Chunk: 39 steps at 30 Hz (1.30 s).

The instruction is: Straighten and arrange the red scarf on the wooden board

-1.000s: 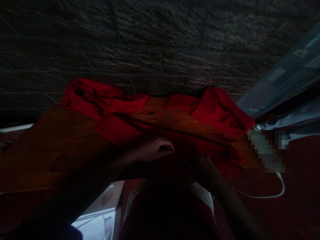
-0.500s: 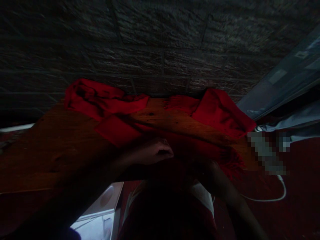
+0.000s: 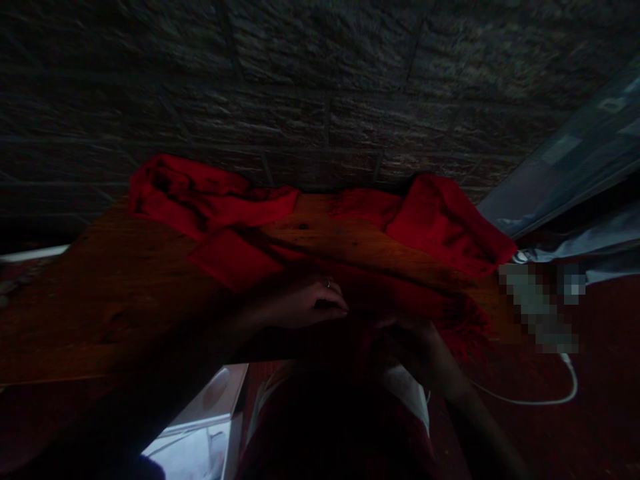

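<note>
A red fringed scarf (image 3: 400, 290) lies in a long strip across the wooden table, its tassels at the right end. Over its near edge my left hand (image 3: 313, 303), with a ring on one finger, has thumb and fingertips pinched together on the cloth. Close by on the right, my right hand (image 3: 417, 343) is in deep shadow at the table's front edge, its fingers bent in on dark red cloth. Between the two hands the cloth is almost too dark to make out.
A crumpled red cloth (image 3: 210, 200) lies back left, and a folded red fringed piece (image 3: 440, 223) back right. The wooden table (image 3: 65, 307) stands against a stone-block wall (image 3: 300, 87). A white cable (image 3: 535, 403) runs at right; a pale box (image 3: 215, 400) sits below left.
My right hand has lifted slightly and its fingers have moved left, closer to my left hand. The left hand and the red cloths have hardly moved.
</note>
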{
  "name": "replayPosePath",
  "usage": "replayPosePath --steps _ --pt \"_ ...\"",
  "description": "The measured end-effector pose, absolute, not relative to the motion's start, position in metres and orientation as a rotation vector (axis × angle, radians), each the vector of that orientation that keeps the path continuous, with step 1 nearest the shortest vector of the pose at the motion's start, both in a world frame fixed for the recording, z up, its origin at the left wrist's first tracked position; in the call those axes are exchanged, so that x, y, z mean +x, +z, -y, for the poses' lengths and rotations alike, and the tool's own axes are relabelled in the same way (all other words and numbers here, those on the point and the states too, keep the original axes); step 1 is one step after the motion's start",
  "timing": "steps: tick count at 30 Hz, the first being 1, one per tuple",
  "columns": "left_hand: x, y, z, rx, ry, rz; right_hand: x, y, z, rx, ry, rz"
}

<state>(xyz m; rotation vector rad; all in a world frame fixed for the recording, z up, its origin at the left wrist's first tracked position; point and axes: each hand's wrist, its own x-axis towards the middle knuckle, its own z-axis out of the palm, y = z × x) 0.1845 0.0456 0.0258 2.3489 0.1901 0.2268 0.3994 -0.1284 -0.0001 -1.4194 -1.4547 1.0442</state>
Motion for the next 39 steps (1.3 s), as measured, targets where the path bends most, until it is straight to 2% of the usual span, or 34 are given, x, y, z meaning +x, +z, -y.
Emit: replayPosePath --steps 9,17,23,30,39 --pt "0.184 0.026 -0.048 2.259 0.223 -0.173 0.398 0.006 0.125 -1.33 1.265 1.315" --pt "0.184 0.027 -0.049 2.253 0.192 -0.189 0.384 0.01 0.119 -1.336 1.242 1.264" --pt "0.184 0.026 -0.05 2.226 0.188 -0.181 0.384 0.006 0.123 -1.364 1.379 1.063" --pt "0.185 0.026 -0.049 2.225 0.196 -0.18 0.381 0.003 0.125 -1.38 1.323 1.064" --pt "0.183 0.028 -0.047 2.279 0.19 -0.212 0.376 -0.004 0.127 -1.318 1.507 0.807"
